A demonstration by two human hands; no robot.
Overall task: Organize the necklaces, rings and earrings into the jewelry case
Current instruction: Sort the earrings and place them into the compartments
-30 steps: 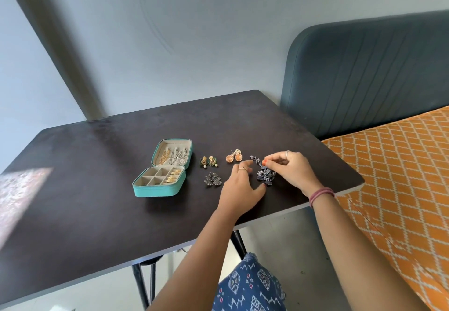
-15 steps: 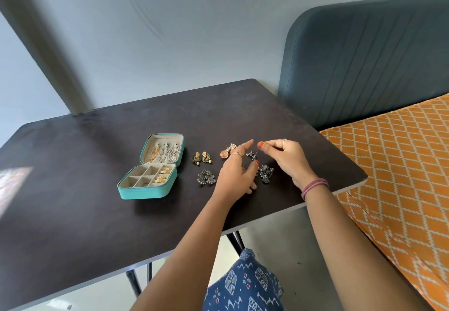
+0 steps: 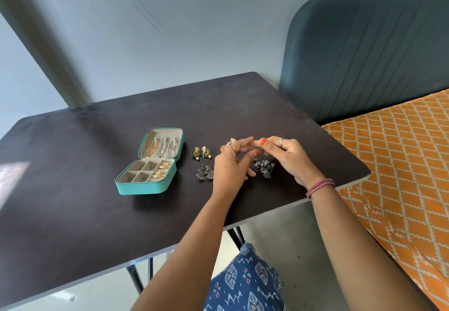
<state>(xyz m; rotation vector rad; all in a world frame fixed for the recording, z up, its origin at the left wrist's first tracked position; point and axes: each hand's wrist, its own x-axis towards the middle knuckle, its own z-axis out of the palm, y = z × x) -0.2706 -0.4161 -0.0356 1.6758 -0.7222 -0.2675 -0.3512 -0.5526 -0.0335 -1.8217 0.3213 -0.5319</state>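
Above dark jewelry cluster, both hands' fingertips meet; case open.

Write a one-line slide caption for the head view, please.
Both hands work a small piece above dark earrings, right of the open teal case on a black table.

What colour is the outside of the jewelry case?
Teal; the jewelry case shows best in the head view.

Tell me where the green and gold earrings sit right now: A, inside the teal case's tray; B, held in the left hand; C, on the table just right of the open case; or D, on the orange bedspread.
C: the green and gold earrings lie on the dark table, just right of the open teal case, clear of both hands.
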